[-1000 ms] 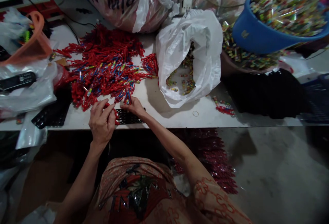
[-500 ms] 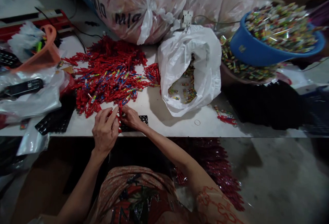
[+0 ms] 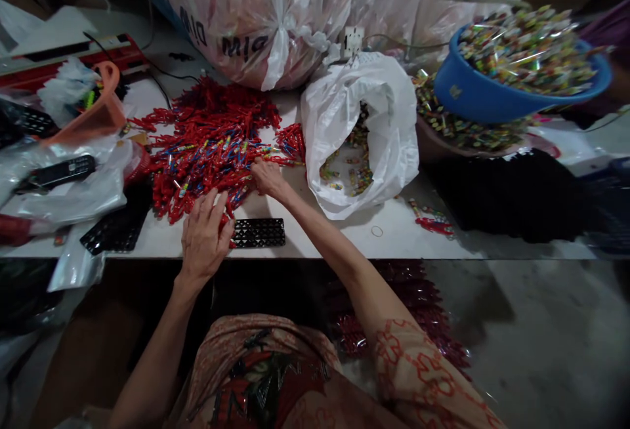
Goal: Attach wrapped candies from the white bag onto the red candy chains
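My left hand (image 3: pixel 207 235) rests over the left end of a black perforated plastic strip (image 3: pixel 259 233), fingers stretched forward and slightly apart. Small red pieces show beside its thumb, on the strip's covered end. At the right front edge of a heap of red plastic figure-like pieces (image 3: pixel 211 134), some with blue and yellow parts, is my right hand (image 3: pixel 270 178). Its fingers are curled together among the pieces, and whatever they pinch is hidden.
A white plastic bag (image 3: pixel 388 166) of small colourful pieces stands right of the heap. Further right are a blue basin (image 3: pixel 516 104), full of wrapped pieces, and a black stack (image 3: pixel 512 196). An orange container (image 3: pixel 111 104) and a phone (image 3: pixel 63 171) lie left. Large tied sacks (image 3: pixel 290 16) stand behind.
My right hand has moved from the black strip, up and right to the heap's edge, uncovering much of the strip. The left hand stays by the strip, with its fingers flatter.
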Available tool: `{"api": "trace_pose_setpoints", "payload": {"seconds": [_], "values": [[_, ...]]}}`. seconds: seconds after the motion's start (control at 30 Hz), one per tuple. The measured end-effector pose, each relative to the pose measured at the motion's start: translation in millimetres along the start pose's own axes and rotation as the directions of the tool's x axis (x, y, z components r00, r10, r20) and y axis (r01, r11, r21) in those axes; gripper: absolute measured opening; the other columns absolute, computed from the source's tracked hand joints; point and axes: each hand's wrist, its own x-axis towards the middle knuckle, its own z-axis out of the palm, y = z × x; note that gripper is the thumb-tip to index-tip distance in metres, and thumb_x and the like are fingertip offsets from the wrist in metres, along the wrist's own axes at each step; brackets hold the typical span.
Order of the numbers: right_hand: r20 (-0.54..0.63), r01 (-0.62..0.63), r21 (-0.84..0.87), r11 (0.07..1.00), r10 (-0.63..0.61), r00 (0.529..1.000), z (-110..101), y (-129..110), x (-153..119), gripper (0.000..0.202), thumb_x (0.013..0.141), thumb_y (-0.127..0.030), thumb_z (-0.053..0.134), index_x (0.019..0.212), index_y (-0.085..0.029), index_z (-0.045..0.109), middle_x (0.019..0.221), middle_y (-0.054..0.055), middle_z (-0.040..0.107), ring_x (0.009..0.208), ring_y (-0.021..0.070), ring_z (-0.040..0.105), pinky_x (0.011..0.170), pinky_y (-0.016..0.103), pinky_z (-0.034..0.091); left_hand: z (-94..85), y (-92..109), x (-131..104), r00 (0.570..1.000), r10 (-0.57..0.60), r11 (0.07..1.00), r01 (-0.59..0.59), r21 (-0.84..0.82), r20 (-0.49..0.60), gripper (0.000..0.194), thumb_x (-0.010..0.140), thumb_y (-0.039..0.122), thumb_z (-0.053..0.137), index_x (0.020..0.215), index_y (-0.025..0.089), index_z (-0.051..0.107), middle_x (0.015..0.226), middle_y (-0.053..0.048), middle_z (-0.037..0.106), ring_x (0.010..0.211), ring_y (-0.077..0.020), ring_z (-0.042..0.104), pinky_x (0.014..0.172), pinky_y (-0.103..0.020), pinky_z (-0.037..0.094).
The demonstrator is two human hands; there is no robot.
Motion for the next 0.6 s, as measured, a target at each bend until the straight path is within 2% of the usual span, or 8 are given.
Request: {"api": "trace_pose_setpoints", "payload": {"seconds": [0.07, 0.17, 0.23, 0.3, 0.37, 0.43, 0.5, 0.6], "values": [[-0.011, -0.051, 0.079, 0.996, 0.052, 0.999, 4.3, 4.4, -18.9, 0.026, 0.088, -0.011, 0.046, 0.105, -0.012, 0.064, 0.112, 0.017, 0.063, 0.1, 0.0271, 0.061, 0.08, 0.035, 0.045, -3.4, -3.1, 2.1, 0.999, 0.034, 0.999, -0.034, -0.003, 0.035, 0.053, 0.092, 0.036, 0.044, 0.142, 0.021, 0.041, 0.148, -0.012, 0.042, 0.137, -0.0299, 0.034, 0.112, -0.05, 0.028], [0.066, -0.186, 0.199, 0.962, 0.176, 0.982, 12.8, 9.3, -55.4, 0.024, 0.087, -0.02, 0.051, 0.107, -0.015, 0.062, 0.106, 0.013, 0.064, 0.097, 0.0257, 0.06, 0.075, 0.032, 0.045, -5.1, -8.1, 4.7, 0.993, 0.076, 0.997, -0.075, -0.014, 0.086, 0.048, 0.09, 0.034, 0.045, 0.137, 0.024, 0.048, 0.144, -0.008, 0.047, 0.135, -0.0289, 0.038, 0.112, -0.05, 0.028], [0.094, -0.273, 0.197, 0.941, 0.26, 0.961, 18.8, 7.8, -74.1, 0.026, 0.087, -0.02, 0.051, 0.111, -0.015, 0.06, 0.111, 0.013, 0.061, 0.097, 0.0256, 0.06, 0.075, 0.033, 0.045, -3.8, -10.0, 5.1, 0.993, 0.077, 0.997, -0.075, -0.033, 0.084, 0.045, 0.09, 0.03, 0.045, 0.134, 0.024, 0.052, 0.139, -0.007, 0.053, 0.131, -0.0272, 0.041, 0.111, -0.048, 0.031], [0.045, -0.309, 0.202, 0.929, 0.306, 0.951, 25.2, 0.1, -83.0, 0.029, 0.088, -0.021, 0.051, 0.116, -0.017, 0.058, 0.12, 0.014, 0.056, 0.096, 0.0242, 0.06, 0.076, 0.033, 0.045, -1.5, -10.5, 4.4, 0.996, 0.065, 0.997, -0.062, -0.048, 0.056, 0.043, 0.09, 0.027, 0.044, 0.131, 0.024, 0.055, 0.137, -0.007, 0.055, 0.128, -0.026, 0.044, 0.112, -0.047, 0.032], [0.007, -0.205, 0.272, 0.94, 0.211, 0.977, 32.3, -13.0, -81.9, 0.03, 0.087, -0.022, 0.054, 0.117, -0.019, 0.058, 0.121, 0.011, 0.054, 0.097, 0.0216, 0.06, 0.077, 0.031, 0.045, 0.7, -10.4, 3.3, 0.998, 0.055, 0.997, -0.053, -0.056, 0.031, 0.042, 0.09, 0.026, 0.044, 0.13, 0.024, 0.056, 0.136, -0.006, 0.055, 0.127, -0.0258, 0.045, 0.112, -0.047, 0.032], [0.029, -0.014, 0.359, 0.933, 0.004, 1.0, 40.0, -27.7, -74.8, 0.026, 0.084, -0.021, 0.06, 0.11, -0.019, 0.061, 0.113, 0.008, 0.059, 0.096, 0.0199, 0.059, 0.076, 0.027, 0.043, 2.2, -10.3, 2.6, 0.999, 0.05, 0.997, -0.049, -0.058, 0.021, 0.042, 0.09, 0.026, 0.044, 0.13, 0.024, 0.056, 0.137, -0.007, 0.054, 0.128, -0.0258, 0.044, 0.112, -0.047, 0.032], [0.07, 0.113, 0.398, 0.91, -0.153, 0.986, 47.2, -40.0, -67.0, 0.019, 0.083, -0.022, 0.061, 0.101, -0.016, 0.064, 0.102, 0.008, 0.064, 0.093, 0.0197, 0.059, 0.074, 0.026, 0.042, 2.7, -10.7, 2.3, 0.998, 0.051, 0.997, -0.049, -0.057, 0.022, 0.042, 0.091, 0.027, 0.043, 0.131, 0.023, 0.055, 0.137, -0.007, 0.054, 0.129, -0.0255, 0.044, 0.112, -0.046, 0.032], [0.082, 0.15, 0.355, 0.923, -0.19, 0.978, 55.4, -50.8, -62.0, 0.015, 0.086, -0.023, 0.057, 0.095, -0.013, 0.065, 0.097, 0.01, 0.066, 0.09, 0.0207, 0.06, 0.071, 0.027, 0.04, 2.0, -10.8, 2.3, 0.998, 0.06, 0.997, -0.059, -0.049, 0.023, 0.044, 0.092, 0.028, 0.042, 0.135, 0.023, 0.052, 0.138, -0.008, 0.054, 0.13, -0.0242, 0.044, 0.112, -0.045, 0.031]]}}
